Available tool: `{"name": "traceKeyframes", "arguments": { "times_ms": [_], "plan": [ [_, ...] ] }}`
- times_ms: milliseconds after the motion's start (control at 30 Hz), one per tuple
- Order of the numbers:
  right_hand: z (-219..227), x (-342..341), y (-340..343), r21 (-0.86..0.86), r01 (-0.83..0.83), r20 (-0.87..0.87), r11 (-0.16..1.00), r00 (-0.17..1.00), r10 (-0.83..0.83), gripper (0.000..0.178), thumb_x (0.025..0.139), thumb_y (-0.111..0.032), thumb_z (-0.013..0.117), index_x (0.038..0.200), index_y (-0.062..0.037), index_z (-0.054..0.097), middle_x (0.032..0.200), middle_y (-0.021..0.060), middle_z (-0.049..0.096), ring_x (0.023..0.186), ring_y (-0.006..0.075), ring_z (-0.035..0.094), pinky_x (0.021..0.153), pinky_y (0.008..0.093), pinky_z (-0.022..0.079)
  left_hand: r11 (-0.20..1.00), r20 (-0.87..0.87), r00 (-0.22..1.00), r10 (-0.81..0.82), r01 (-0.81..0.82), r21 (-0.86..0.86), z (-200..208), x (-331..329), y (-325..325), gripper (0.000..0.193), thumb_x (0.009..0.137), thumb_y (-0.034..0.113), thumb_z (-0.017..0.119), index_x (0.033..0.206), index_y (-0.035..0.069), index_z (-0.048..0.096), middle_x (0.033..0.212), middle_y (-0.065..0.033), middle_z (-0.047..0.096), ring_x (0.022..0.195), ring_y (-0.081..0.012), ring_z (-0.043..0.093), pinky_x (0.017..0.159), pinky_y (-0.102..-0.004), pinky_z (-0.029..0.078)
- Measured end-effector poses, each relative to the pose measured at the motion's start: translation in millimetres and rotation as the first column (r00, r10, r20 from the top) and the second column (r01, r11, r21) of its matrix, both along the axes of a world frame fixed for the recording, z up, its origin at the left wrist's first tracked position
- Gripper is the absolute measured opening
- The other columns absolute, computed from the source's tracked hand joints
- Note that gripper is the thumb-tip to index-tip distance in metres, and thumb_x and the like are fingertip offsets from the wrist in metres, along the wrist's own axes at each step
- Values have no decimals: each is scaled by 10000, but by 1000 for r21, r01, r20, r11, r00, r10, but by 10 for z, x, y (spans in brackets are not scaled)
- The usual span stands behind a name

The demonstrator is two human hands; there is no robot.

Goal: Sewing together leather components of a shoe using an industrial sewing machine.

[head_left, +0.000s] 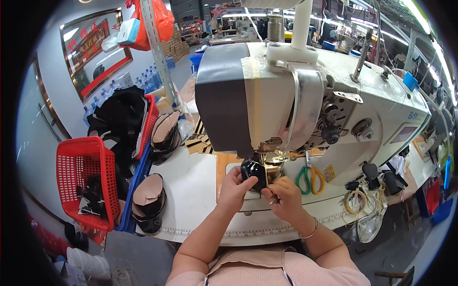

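My left hand (233,189) is closed on a glossy black shoe upper (253,172), with the thumb lying across its shiny face. The piece sits under the needle area of a big white sewing machine (274,114), beside its brass-coloured part (274,166). Just to the right, my right hand (287,196) has its fingers curled together close to the piece's edge. A small shiny metal thing (273,199) pokes out between those fingers; its kind is too small to tell. The needle tip and the piece's far side are hidden.
Scissors (311,177) with green and orange handles lie right of my hands. Black uppers with beige linings (148,195) stand on the left of the table. Beyond are a red basket (102,157) and dark cloth (119,119). Tape rolls (355,201) and cords lie right.
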State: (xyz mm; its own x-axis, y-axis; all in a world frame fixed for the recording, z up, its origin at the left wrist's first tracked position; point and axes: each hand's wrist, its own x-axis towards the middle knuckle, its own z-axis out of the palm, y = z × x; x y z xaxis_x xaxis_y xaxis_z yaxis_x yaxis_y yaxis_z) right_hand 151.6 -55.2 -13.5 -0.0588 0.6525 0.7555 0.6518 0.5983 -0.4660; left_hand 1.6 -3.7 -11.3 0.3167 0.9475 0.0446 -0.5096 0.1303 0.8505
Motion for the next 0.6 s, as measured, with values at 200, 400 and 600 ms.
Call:
{"name": "traceKeyframes", "arguments": {
  "times_ms": [200,400,600],
  "plan": [
    [146,-52,77,-193,-87,-150,977,987,58,151,795,-99,634,694,2,583,546,69,494,497,180,447,482,288,362,996,25,998,49,-47,-71,76,9,113,252,779,48,641,986,5,503,870,-56,611,751,-99,599,640,-202,485],
    [155,-57,89,-368,-114,-293,923,956,1,152,813,-131,646,762,11,627,566,20,522,514,56,439,453,232,347,991,55,997,51,-44,-126,80,29,170,200,795,61,633,956,16,523,863,-47,607,752,-103,600,654,-211,490],
    [56,0,63,-296,-80,-285,952,959,-8,143,781,-150,672,820,-14,649,556,78,549,494,147,517,477,256,403,983,122,991,59,-37,-180,130,60,196,148,824,74,608,939,19,533,868,-45,600,772,-112,600,671,-224,496]
  ]
}}
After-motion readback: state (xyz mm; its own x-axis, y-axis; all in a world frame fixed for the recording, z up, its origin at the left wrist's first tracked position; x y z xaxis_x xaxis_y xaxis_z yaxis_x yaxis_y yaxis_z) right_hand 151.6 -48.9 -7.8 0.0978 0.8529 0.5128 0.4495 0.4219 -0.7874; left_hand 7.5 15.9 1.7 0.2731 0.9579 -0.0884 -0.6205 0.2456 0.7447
